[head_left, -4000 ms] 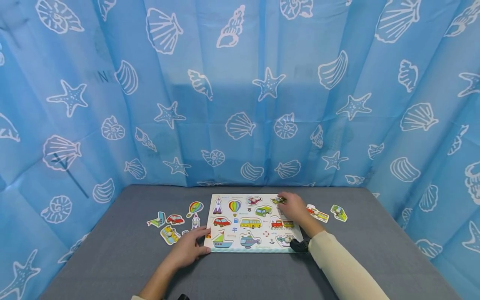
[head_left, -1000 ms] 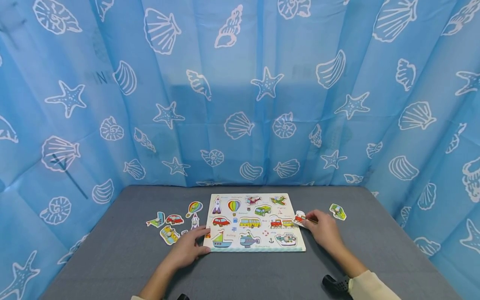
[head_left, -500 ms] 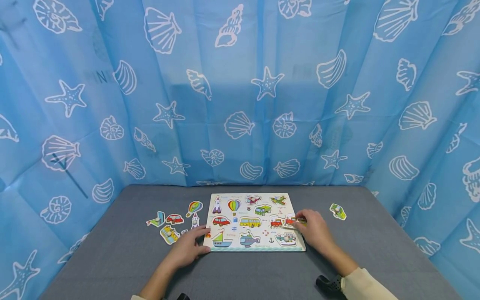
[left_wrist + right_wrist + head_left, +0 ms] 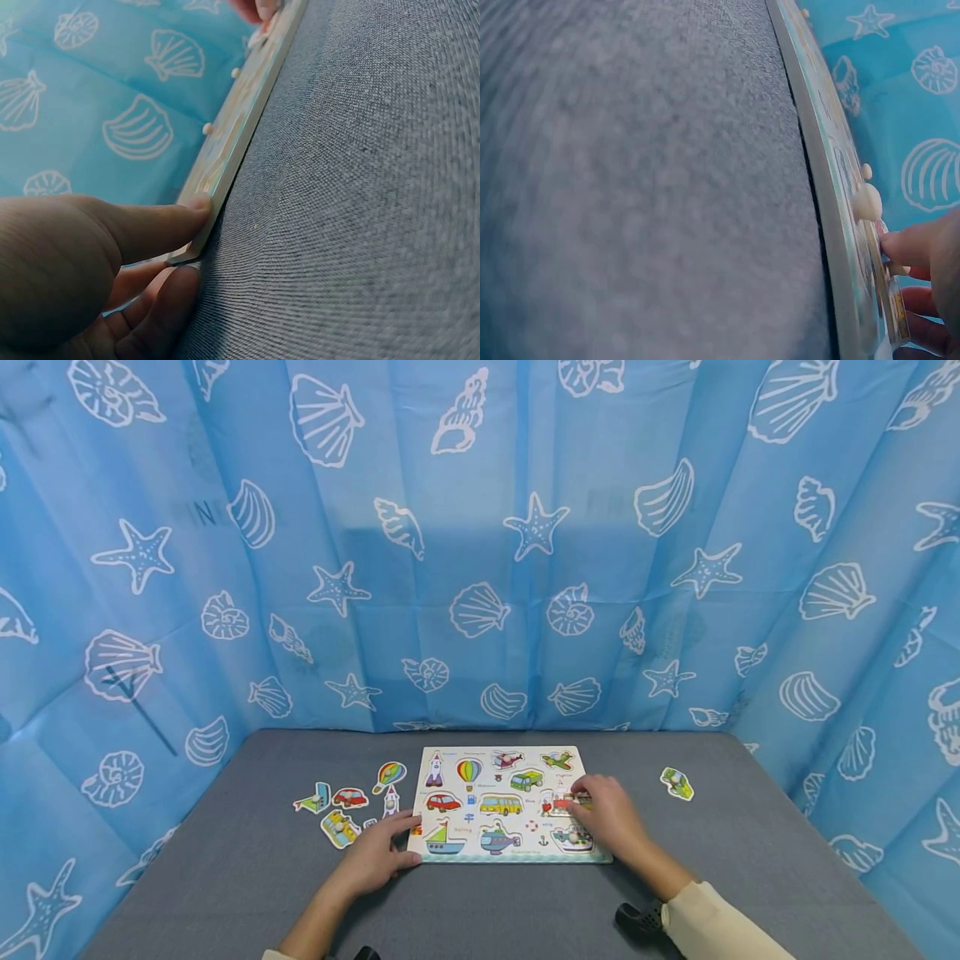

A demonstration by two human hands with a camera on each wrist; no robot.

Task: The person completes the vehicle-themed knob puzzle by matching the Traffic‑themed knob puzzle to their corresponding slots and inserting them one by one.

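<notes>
A white vehicle puzzle board point(image 4: 525, 859) lies on the grey cloth. My left hand point(image 4: 375, 853) holds its near left corner; in the left wrist view the thumb point(image 4: 161, 229) presses on top and the fingers curl below the edge. Over the right side of the board, my right hand point(image 4: 613, 817) pinches a train piece point(image 4: 561, 803) above the printed train. In the right wrist view, thumb and fingers close on the train piece point(image 4: 889, 292), which overlaps the board's surface; part of it is hidden by the hand. A ship piece point(image 4: 573, 838) with a round knob sits in the near right recess.
Left of the board lie a balloon piece point(image 4: 390, 776), a rocket piece point(image 4: 391, 802), a red car piece point(image 4: 349, 798), a sailboat piece point(image 4: 312, 799) and a yellow bus piece point(image 4: 341, 830). A green truck piece point(image 4: 677, 784) lies at right. A blue shell-patterned curtain point(image 4: 480, 568) hangs behind.
My right hand left the plane's place at the board's top right, took the train piece from the cloth and moved it left over the board. The left hand has stayed at its corner.
</notes>
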